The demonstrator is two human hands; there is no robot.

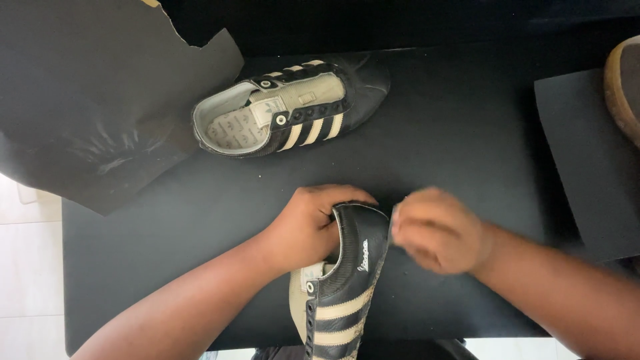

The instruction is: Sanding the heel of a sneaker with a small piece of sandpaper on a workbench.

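A black sneaker with cream stripes [350, 283] stands near the table's front edge, heel end pointing away from me. My left hand [310, 223] grips its heel collar, fingers tucked inside the opening. My right hand [437, 230] is blurred, fingers curled, just beside the heel on the right; whether it touches the sneaker or holds anything is unclear. The matching sneaker [293, 110] lies on its side farther back, without laces, its cream tongue and insole showing.
The black table [467, 133] carries a large torn black sheet [100, 87] at the back left and another dark sheet [587, 160] at the right. Part of a tan-soled shoe [627, 87] shows at the right edge. White floor tiles lie at the lower left.
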